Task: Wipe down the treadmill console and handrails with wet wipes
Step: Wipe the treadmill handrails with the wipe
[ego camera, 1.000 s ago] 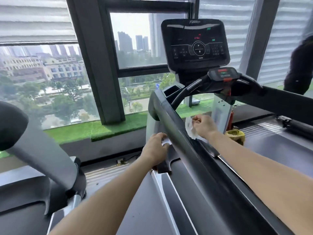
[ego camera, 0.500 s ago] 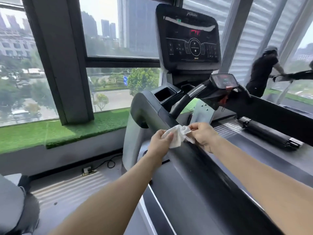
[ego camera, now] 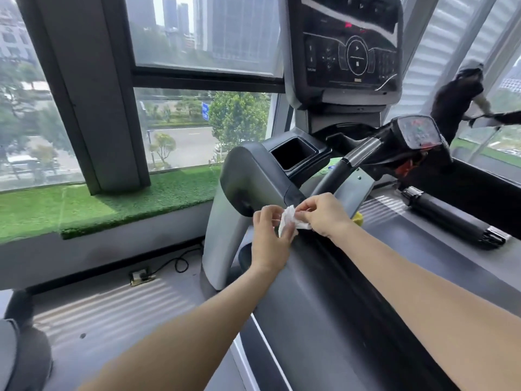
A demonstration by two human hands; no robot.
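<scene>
While both the left hand (ego camera: pixel 270 235) and right hand (ego camera: pixel 324 214) pinch the wet wipe (ego camera: pixel 287 222) above the near-left handrail (ego camera: pixel 324 277), it may tear or drop if pulled apart w/ too much force.

The wet wipe (ego camera: pixel 286 221) was white. The treadmill handrail (ego camera: pixel 324 292) was dark grey, nearly black along its right edge, and its upright (ego camera: pixel 222 230) a paler silver-grey. The far console (ego camera: pixel 345 49) was black with pale line markings and small red lights. The left windowsill turf (ego camera: pixel 93 207) was bright green. The near floor (ego camera: pixel 112 314) was grey, striped with light bands.
</scene>
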